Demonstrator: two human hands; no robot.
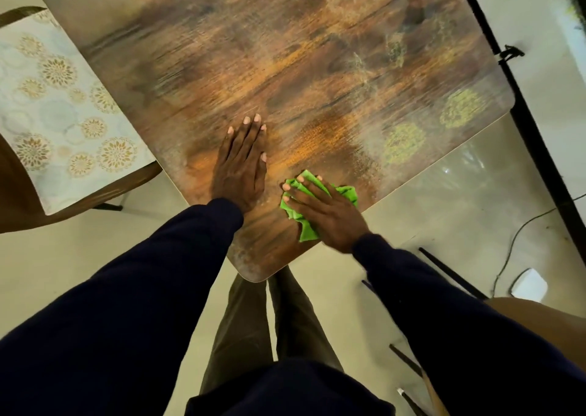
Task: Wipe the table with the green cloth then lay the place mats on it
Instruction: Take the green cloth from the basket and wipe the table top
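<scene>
While the right grip [326,209] bears down with fingers spread flat on a bunched green cloth [306,230] near the closest corner of the wooden counter [285,67], the left grip [241,165] lies released, palm down and fingers straight, just beside it on the bare wood, seemingly to brace the person leaning over the surface. Neither grip is clenched. The cloth is pinned under the palm and fingers rather than pinched, a hold that suits broad sweeping strokes. Patterned place mats [63,108], one or a stack, it is hard to tell, lie on the seat of a chair [16,174] at the left, off the counter and well apart from the cloth, likely parked there so that the top can be wiped first. The wiping step appears to be in hand, and the laying of the mats is not yet begun. A cable [513,235] trails over the pale floor [142,257] at the right.
</scene>
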